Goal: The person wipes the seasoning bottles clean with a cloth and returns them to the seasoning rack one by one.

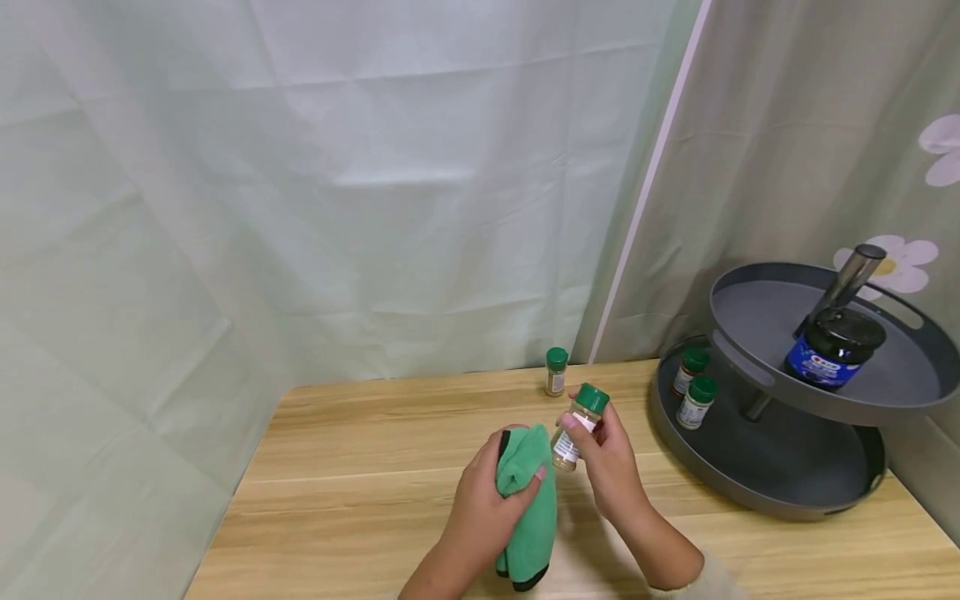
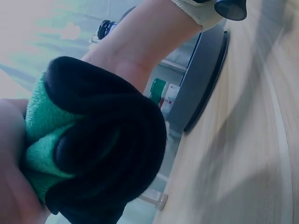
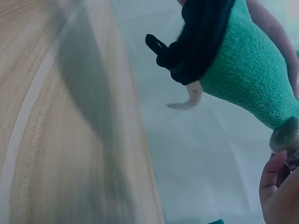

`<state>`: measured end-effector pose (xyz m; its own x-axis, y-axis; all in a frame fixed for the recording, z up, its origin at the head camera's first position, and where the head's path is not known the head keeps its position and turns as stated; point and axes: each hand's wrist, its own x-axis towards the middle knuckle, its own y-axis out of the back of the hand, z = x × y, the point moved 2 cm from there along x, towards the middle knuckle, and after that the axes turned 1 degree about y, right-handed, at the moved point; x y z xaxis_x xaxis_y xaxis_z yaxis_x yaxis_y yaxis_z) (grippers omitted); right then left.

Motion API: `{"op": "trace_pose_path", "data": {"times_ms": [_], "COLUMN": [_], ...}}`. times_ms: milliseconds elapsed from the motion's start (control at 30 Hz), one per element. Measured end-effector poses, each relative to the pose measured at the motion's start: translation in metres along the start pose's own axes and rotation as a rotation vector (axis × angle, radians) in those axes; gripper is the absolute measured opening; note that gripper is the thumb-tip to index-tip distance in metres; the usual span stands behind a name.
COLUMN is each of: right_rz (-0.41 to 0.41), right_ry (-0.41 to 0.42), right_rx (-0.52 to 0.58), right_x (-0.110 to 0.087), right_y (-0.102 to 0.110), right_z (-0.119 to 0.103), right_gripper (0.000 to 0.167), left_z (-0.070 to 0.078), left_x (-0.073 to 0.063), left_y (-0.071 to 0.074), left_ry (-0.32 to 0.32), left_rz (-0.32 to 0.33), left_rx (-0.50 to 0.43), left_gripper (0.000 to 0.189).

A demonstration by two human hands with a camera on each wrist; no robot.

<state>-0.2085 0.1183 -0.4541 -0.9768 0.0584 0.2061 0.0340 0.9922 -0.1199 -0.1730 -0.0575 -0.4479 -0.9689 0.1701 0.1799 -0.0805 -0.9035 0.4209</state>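
A green cloth [image 1: 534, 517] with black edging is bunched in my left hand [image 1: 476, 508], thumb across its front. My right hand [image 1: 615, 471] pinches a clear spice jar [image 1: 567, 440] with a green cap and white label, tilted, just right of the cloth. In the right wrist view, the base of the jar [image 3: 284, 135] overlaps the lower end of the cloth [image 3: 252, 65]. The black edging [image 2: 117, 135] fills much of the left wrist view. Behind my hands, another green-capped spice jar [image 1: 556, 382] stands upright near the table's back edge.
To the right stands a dark grey two-tier tray. Its lower tier [image 1: 802, 475] bears two green-capped jars [image 1: 693, 412] at the left; its upper tier [image 1: 750, 308] bears a black-lidded jar [image 1: 825, 358] with a blue label. Pale curtains [image 1: 412, 208] hang behind the wooden table [image 1: 337, 500].
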Motion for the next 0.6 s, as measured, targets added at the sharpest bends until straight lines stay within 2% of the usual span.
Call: {"op": "trace_pose_path", "data": {"times_ms": [167, 267, 433, 600], "right_rz": [-0.056, -0.096, -0.15, -0.17], "right_ry": [0.049, 0.08, 0.106, 0.117], "right_rx": [0.03, 0.034, 0.033, 0.041], "right_x": [0.001, 0.001, 0.0, -0.002], "right_y": [0.001, 0.001, 0.001, 0.0], "right_z": [-0.001, -0.001, -0.002, -0.003], "right_gripper": [0.04, 0.041, 0.04, 0.041], "left_z": [-0.006, -0.009, -0.013, -0.016], "left_x": [0.004, 0.006, 0.009, 0.01], "left_y": [0.005, 0.007, 0.008, 0.009], "left_ry": [0.079, 0.101, 0.129, 0.168], "left_rz": [0.06, 0.075, 0.066, 0.053], "left_rx": [-0.078, -0.126, -0.194, -0.26], "left_gripper": [0.048, 0.045, 0.043, 0.045]}}
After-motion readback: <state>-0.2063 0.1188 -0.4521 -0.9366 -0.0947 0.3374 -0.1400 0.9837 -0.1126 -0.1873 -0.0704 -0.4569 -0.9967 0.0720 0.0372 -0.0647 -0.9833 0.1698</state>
